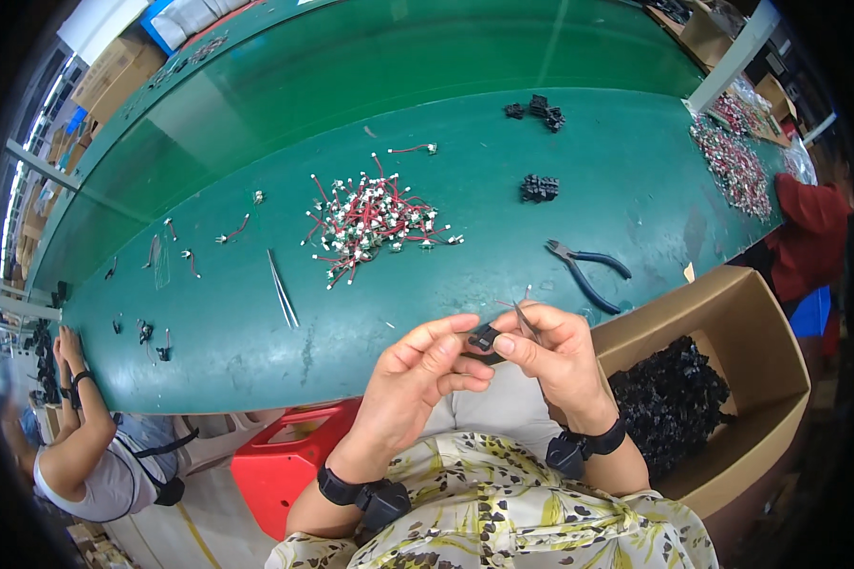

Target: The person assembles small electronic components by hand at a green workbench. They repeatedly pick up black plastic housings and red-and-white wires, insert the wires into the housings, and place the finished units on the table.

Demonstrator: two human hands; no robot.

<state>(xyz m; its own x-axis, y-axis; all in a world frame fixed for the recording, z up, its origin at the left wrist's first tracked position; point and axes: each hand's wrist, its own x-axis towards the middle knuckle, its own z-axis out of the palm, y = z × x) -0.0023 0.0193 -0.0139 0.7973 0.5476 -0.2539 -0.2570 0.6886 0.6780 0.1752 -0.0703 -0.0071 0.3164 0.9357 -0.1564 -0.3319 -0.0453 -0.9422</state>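
Note:
Close in front of me, above the table's near edge, my left hand (417, 368) pinches a small black plastic housing (484, 339) between thumb and fingers. My right hand (558, 356) is closed around a pair of metal tweezers (526, 323), its thumb against the housing's right side. A thin red wire end with a pale tip shows just above the tweezers; how it joins the housing is hidden by my fingers. Beyond my hands lies a heap of red wires with white connectors (375, 220). Blue-handled cutters (588, 272) rest to the right of it.
Another pair of tweezers (282, 289) lies left of my hands. Black part clusters (539, 188) sit on the green table (427, 313). A cardboard box (764, 365) of black parts stands at my right, a red stool (289, 460) at my left. People sit at both sides.

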